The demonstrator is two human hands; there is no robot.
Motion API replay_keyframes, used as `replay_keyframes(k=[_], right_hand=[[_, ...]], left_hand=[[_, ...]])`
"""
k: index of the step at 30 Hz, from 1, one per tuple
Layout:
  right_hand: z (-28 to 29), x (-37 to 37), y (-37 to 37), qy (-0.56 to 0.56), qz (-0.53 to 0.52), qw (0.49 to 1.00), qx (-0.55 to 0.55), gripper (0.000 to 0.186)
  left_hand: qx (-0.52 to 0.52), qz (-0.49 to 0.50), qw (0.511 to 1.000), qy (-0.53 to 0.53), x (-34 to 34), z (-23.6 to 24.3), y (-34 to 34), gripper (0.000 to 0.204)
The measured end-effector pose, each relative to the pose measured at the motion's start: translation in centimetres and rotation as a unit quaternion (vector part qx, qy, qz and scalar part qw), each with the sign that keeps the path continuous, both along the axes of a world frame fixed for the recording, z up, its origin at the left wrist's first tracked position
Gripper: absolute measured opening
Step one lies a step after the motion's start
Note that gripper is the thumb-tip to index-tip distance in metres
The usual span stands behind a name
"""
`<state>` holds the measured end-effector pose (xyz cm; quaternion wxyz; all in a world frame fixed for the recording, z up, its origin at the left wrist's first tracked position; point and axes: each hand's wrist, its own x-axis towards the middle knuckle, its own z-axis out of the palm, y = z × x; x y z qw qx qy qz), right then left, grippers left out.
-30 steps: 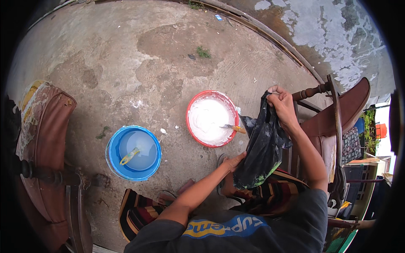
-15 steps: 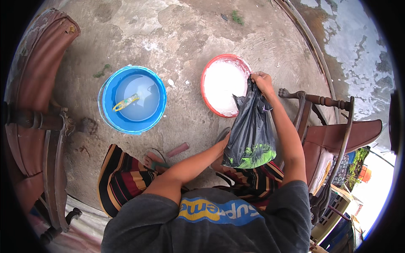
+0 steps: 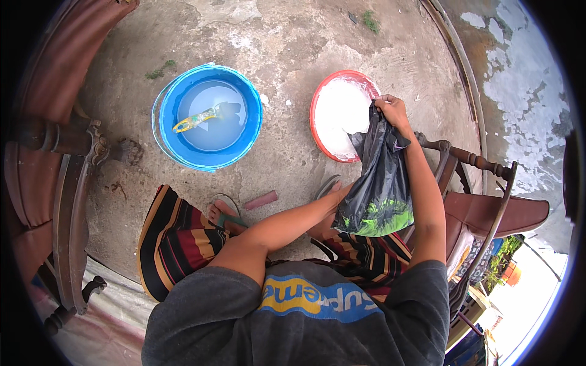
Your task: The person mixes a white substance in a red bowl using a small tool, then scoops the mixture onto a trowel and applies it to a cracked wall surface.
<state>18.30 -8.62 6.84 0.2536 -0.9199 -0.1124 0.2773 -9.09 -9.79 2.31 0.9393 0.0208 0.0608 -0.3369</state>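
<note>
In the head view, my right hand (image 3: 390,111) pinches the top of a crinkled black plastic bag (image 3: 381,171), smeared bright green near its bottom. My left hand (image 3: 340,192) reaches behind the bag, its fingers hidden. Just beyond the bag stands a red tub (image 3: 314,114) of white paste, partly covered by it. A blue bucket (image 3: 163,116) of cloudy water, further left, has a yellow-handled brush (image 3: 188,122) lying in it.
Worn brown upholstered chairs with carved wood flank me on the left (image 3: 46,201) and right (image 3: 497,213). A pink bar (image 3: 260,200) lies on the concrete floor (image 3: 281,49) near my sandalled feet (image 3: 223,213). A peeling wall or paving (image 3: 519,91) borders the top right.
The view has tilted, so both containers appear higher. The bag now overlaps the red tub, hiding the handle seen in it earlier. My left hand's fingers have disappeared behind the bag.
</note>
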Motion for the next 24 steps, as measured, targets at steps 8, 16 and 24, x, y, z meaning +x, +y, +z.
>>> replay_keyframes(k=[8, 16, 24], right_hand=[[1.9, -0.9, -0.1, 0.004, -0.011, 1.0, 0.017, 0.02], [3.3, -1.3, -0.6, -0.015, 0.002, 0.999, 0.031, 0.019], [3.4, -1.2, -2.6, -0.031, 0.004, 0.999, 0.043, 0.019]], left_hand=[[0.011, -0.002, 1.0, -0.012, 0.9, 0.4, 0.1, 0.095], [0.024, -0.007, 0.999, -0.02, 1.3, 0.5, 0.2, 0.093], [0.034, -0.02, 0.999, -0.03, 1.3, 0.7, 0.0, 0.09]])
